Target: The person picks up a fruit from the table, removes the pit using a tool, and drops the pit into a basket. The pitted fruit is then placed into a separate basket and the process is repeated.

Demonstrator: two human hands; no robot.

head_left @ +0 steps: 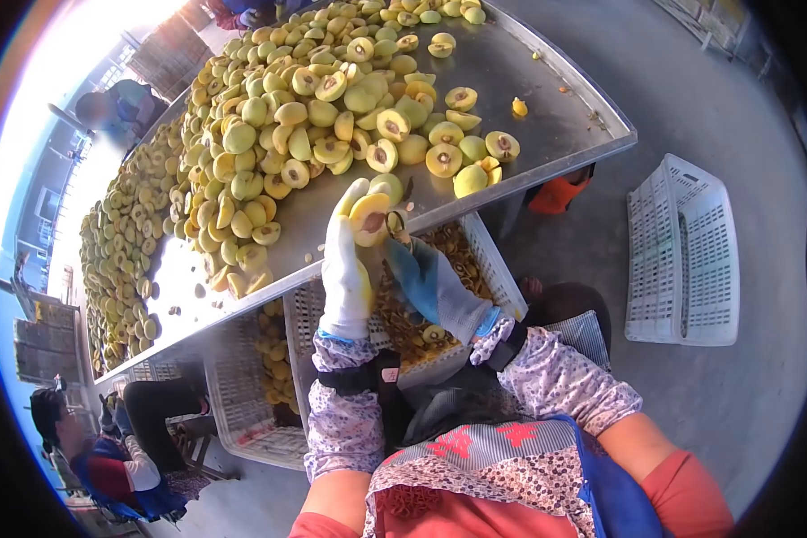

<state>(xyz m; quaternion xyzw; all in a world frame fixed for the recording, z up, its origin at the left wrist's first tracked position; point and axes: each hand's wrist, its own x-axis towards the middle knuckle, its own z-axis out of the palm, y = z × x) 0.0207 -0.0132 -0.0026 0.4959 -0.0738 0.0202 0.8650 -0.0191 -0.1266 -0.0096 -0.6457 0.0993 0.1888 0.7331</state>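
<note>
My left hand (348,278), in a white glove, holds a halved yellow-green fruit (368,221) with its brown centre facing me, near the metal table's front edge. Close beside it, on the right, my right hand (426,282) in a blue and grey glove has its fingers closed round a small ring-like tool (396,222) that meets the fruit's side. Halved fruits (318,108) are heaped on the metal table (547,117) beyond. Beneath my hands, a white crate (495,260) holds brownish scraps and pits.
A stack of white crates (681,255) stands on the floor at right. Another crate (242,394) with fruit is below the table at left. One person (108,457) sits at lower left; others are beyond the table. An orange object (558,194) lies under the table's edge.
</note>
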